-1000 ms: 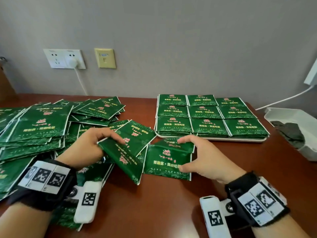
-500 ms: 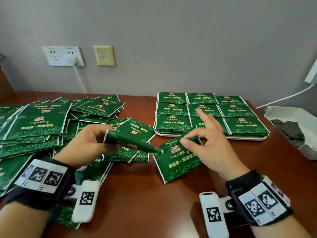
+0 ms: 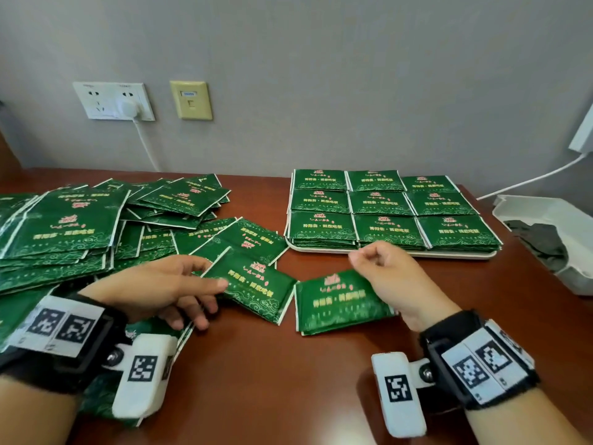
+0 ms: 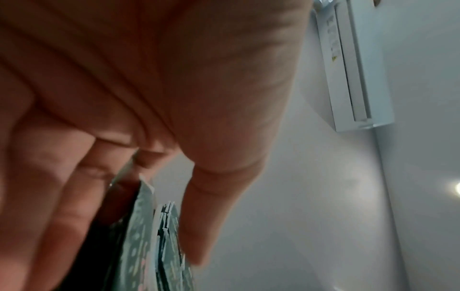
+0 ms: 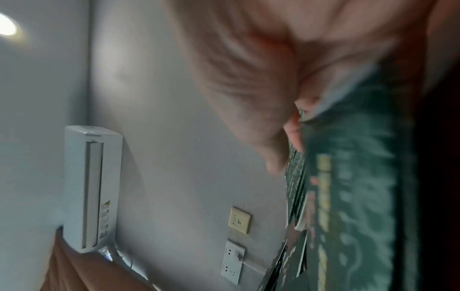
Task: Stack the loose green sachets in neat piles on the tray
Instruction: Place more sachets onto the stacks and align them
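Green sachet now lies flat beside the tray, pinched by left hand; right hand grasps the small stack.

Left hand on green sachets, seen from the wrist

The left hand fills the upper left, blurred, its fingers reaching downward. Between the fingers stand the edges of green sachets with pale printed pattern, several layered side by side. Behind them lie a grey wall and a white air conditioner.
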The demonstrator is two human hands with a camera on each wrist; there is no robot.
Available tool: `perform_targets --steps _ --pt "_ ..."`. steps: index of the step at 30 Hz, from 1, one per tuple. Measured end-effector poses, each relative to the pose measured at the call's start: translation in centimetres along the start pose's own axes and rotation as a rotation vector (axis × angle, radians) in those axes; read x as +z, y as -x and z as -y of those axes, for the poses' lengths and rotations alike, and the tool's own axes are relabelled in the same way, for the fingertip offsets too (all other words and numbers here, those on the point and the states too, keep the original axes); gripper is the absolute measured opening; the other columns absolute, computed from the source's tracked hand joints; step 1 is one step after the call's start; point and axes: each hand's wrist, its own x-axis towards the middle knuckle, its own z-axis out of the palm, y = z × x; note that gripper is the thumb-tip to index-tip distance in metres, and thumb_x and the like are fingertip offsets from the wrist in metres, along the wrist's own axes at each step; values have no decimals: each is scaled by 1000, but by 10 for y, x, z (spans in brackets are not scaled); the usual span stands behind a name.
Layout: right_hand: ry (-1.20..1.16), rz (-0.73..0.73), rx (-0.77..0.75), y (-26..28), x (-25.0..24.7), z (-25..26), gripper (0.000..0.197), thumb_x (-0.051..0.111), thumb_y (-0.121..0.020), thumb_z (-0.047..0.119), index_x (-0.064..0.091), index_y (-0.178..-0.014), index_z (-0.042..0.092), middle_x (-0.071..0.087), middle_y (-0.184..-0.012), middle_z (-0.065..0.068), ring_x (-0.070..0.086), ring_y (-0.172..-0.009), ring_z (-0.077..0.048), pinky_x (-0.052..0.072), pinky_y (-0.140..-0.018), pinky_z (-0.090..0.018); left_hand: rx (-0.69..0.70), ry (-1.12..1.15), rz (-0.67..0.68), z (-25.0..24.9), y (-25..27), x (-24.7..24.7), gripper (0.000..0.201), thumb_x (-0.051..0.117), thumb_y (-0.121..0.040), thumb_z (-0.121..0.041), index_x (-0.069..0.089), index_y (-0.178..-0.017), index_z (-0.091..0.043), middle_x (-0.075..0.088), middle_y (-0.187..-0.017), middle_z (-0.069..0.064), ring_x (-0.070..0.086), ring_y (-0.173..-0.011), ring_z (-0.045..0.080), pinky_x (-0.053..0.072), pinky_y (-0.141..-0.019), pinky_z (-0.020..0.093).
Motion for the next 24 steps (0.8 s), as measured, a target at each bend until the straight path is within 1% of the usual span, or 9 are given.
perform_targets --steps 2,3,6,9,12,14,17,21,24 --pt "72 86 49 2 -1 2 41 81 -82 37 58 -114 27 59 -109 6 59 -100 -12 45 -74 -27 12 -7 -68 -2 -3 5 96 89 -48 -64 53 -113 -4 73 -87 19 69 -64 29 45 -38 26" --pt "83 113 60 3 -2 2 53 88 -74 31 56 -116 31 57 -113 7 59 -101 -11 45 -75 -26 25 -14 -107 -3 -4 8 82 84 -60 -63 57 -108 -2 74 -85 17 68 -62 26 44 -39 25" --pt "100 176 23 6 -1 4 68 94 -64 10 57 -113 38 57 -117 9 60 -93 -10 48 -76 -29 96 -27 -228 -2 -10 10 36 71 -88 -29 62 -101 3 72 -71 8 62 -51 15 36 -37 20" --pt "10 143 -80 6 4 3 58 89 -64 -6 63 -100 32 64 -112 1 68 -91 -22 61 -79 -40 110 -19 -234 -1 -11 8 19 75 -85 -6 56 -86 -1 62 -58 6 60 -50 13 31 -36 19" --pt "-45 68 -232 5 5 2 48 86 -68 -6 66 -88 33 70 -95 6 70 -90 -27 61 -81 -48 131 -22 -155 -4 -9 9 34 81 -71 3 49 -81 -6 59 -67 13 54 -58 21 39 -44 22" --pt "-116 45 -326 3 4 2 45 80 -75 -9 66 -88 32 70 -91 4 69 -89 -27 60 -84 -48 165 -35 -97 -6 -6 12 44 77 -60 -1 49 -94 -2 71 -85 13 59 -69 30 48 -57 31" --pt "-135 90 -357 1 5 0 46 71 -83 -10 65 -93 34 70 -98 -1 68 -94 -26 58 -88 -49 231 -44 -24 -4 -6 15 66 80 -68 5 44 -122 -10 75 -107 11 69 -90 40 52 -78 49" --pt "-38 209 -299 0 9 -5 49 63 -89 -9 63 -98 39 66 -110 3 67 -101 -20 56 -93 -49 296 -90 -36 -5 -6 20 83 77 -78 8 43 -138 -39 71 -113 10 68 -69 20 56 -56 36" --pt "16 252 -300 2 11 -4 47 60 -91 -7 58 -99 40 62 -109 7 63 -100 -23 54 -92 -47 309 -134 3 -5 -6 25 96 75 -76 13 42 -135 -55 65 -117 11 67 -70 26 57 -56 37"
